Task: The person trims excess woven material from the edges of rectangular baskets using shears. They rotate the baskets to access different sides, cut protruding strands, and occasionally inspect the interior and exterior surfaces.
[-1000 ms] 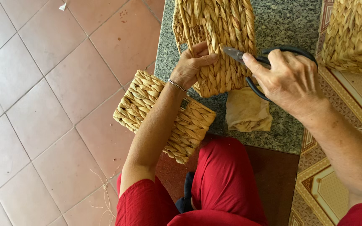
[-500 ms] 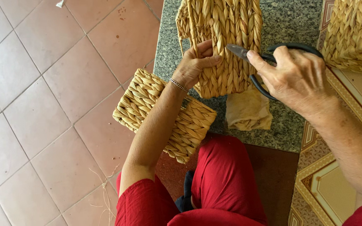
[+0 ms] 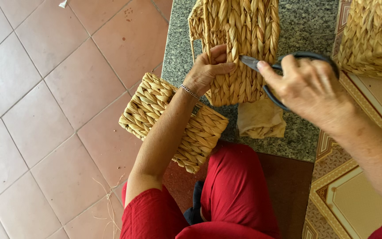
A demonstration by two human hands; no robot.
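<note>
A woven straw basket (image 3: 239,40) stands on a speckled grey stone slab (image 3: 306,26). My left hand (image 3: 206,71) grips its near left side, thumb and fingers pinching the weave. Black-handled scissors (image 3: 284,66) are in my right hand (image 3: 308,88), their blades touching the basket's weave beside my left thumb. A silver bracelet (image 3: 190,91) circles my left wrist.
A second woven basket (image 3: 173,121) lies under my left forearm at the slab's edge. A third basket (image 3: 372,35) sits at the top right. A crumpled tan cloth (image 3: 261,121) lies on the slab. Pink floor tiles (image 3: 45,110) spread left; loose straw strands (image 3: 109,199) lie near my knee.
My left hand has shifted slightly up the basket's side, and the scissors' blades have come closer to it against the weave.
</note>
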